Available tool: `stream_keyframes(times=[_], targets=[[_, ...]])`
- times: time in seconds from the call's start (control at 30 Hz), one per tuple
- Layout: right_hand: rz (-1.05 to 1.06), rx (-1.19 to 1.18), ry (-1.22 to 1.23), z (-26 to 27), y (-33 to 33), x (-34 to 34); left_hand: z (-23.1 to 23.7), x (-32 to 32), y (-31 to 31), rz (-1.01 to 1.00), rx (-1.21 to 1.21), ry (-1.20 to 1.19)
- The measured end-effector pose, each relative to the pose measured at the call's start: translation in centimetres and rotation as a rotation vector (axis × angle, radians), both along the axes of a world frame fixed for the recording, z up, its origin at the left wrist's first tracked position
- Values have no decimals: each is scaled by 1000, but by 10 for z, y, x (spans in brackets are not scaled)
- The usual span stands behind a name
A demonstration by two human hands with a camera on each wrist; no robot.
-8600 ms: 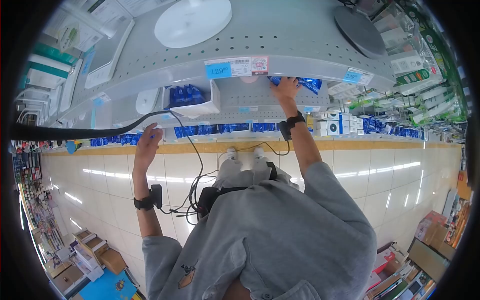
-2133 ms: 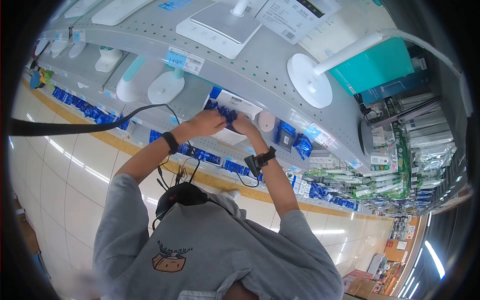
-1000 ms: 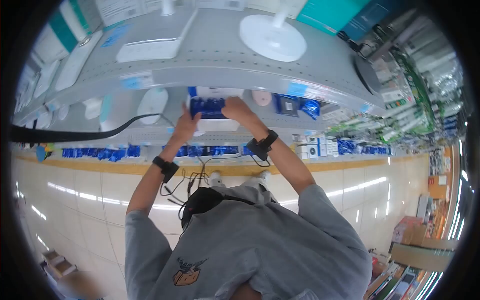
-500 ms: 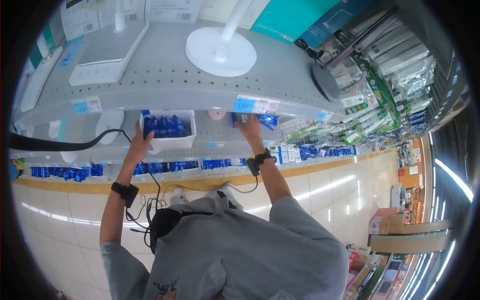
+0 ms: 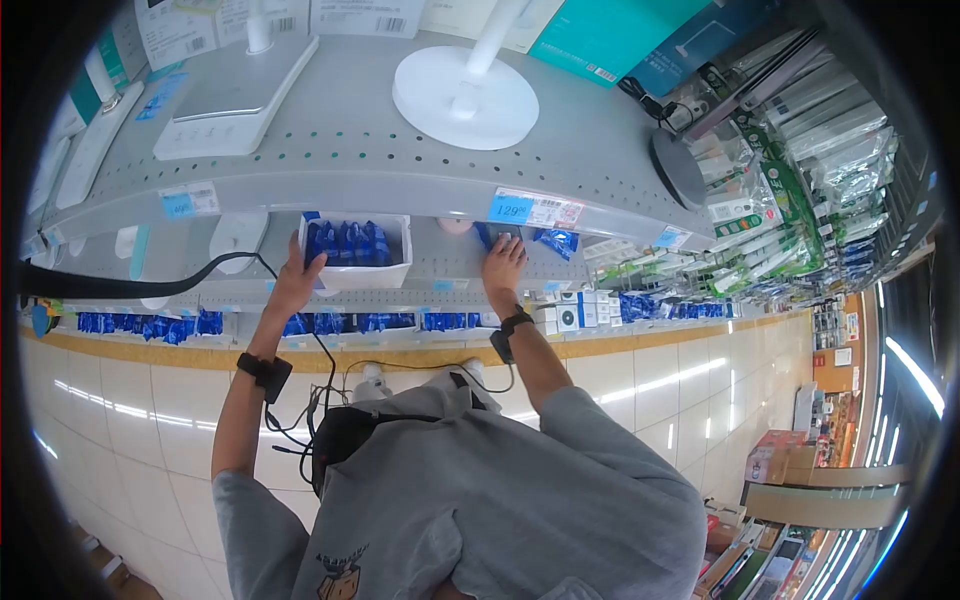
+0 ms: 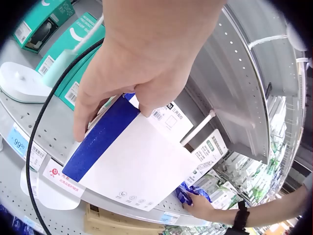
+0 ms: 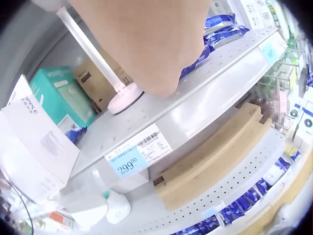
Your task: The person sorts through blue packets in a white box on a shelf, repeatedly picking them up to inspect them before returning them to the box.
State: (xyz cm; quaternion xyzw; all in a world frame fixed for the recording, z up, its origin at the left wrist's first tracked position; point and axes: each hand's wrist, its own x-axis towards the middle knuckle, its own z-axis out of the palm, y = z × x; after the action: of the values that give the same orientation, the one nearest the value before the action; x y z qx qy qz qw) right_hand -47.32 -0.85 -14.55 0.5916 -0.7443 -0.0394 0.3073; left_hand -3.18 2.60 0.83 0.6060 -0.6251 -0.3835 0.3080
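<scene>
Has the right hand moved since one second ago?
Yes, rightward: in the head view, the right hand passed from left to right of the pink lamp base.

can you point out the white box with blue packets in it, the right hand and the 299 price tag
White box [image 5: 372, 278]: head view, front wall.
Right hand [image 5: 504, 268]: head view, back of the hand.
299 price tag [image 7: 139, 151]: right wrist view, middle of its face.
</scene>
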Motion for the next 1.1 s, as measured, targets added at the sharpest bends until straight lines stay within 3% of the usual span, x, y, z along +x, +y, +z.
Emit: stream_keyframes(times=[0.03, 0.1, 0.17, 0.23, 0.33, 0.47, 0.53, 0.57, 0.63, 0.73, 0.83, 0.97, 1.1], targets=[[0, 5, -6, 12, 8, 2, -2, 3, 1, -17, -56, 0], [178, 209, -304, 43, 26, 4, 0, 5, -1, -30, -30, -23], [205, 199, -234, 53, 32, 5, 4, 4, 0, -49, -14, -38], [226, 327, -341, 65, 38, 6, 15, 2, 3, -52, -5, -52], [284, 242, -147, 53, 45, 8, 13, 3, 3, -55, -13, -36], [311, 230, -170, 52, 67, 20, 8, 4, 2, -67, -21, -27], [264, 313, -459, 63, 73, 29, 8, 3, 3, -44, -69, -98], [264, 308, -462, 68, 72, 35, 8, 4, 2, -46, -74, -102], [221, 262, -222, 70, 74, 40, 7, 4, 3, -42, -62, -133], [223, 319, -191, 74, 70, 40, 8, 5, 0, -79, -15, -49], [359, 277, -294, 65, 64, 33, 10, 6, 0, -95, 4, -37], [317, 176, -324, 54, 58, 39, -1, 7, -1, -53, -59, -72], [262, 212, -349, 76, 49, 43, 12, 3, 5, -62, -95, -59]])
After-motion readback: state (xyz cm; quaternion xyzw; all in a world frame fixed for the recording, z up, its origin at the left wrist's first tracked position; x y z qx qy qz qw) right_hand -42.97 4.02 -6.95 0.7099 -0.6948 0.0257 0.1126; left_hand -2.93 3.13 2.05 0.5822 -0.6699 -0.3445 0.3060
